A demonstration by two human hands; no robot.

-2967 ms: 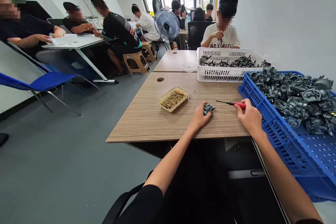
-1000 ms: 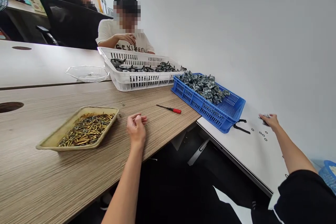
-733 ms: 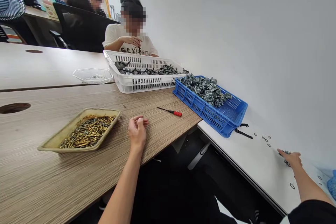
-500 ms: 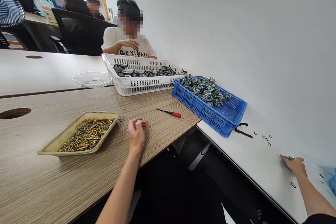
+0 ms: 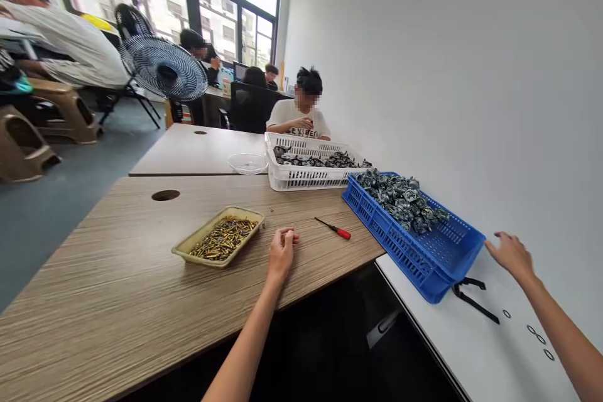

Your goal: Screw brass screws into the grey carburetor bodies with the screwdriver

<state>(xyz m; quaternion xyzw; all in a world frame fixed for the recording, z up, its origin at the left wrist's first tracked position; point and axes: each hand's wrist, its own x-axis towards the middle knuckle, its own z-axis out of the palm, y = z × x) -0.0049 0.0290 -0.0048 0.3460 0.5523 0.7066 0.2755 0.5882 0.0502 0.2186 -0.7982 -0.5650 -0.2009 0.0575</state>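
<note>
Metal parts (image 5: 400, 198) are piling up in the far end of a blue basket (image 5: 391, 235), which is sitting partly on a wood table (image 5: 117, 276) and partly over a white table (image 5: 438, 333). The right hand (image 5: 511, 254) is hanging by the basket's near corner, its fingers spreading apart; I cannot tell if it is touching the rim. The left hand (image 5: 281, 251) is resting on the wood table, its fingers curling loosely, half open. A red screwdriver (image 5: 336, 230) is lying between that hand and the basket. Gold pins (image 5: 226, 237) are filling a tan tray (image 5: 188, 245) nearby.
</note>
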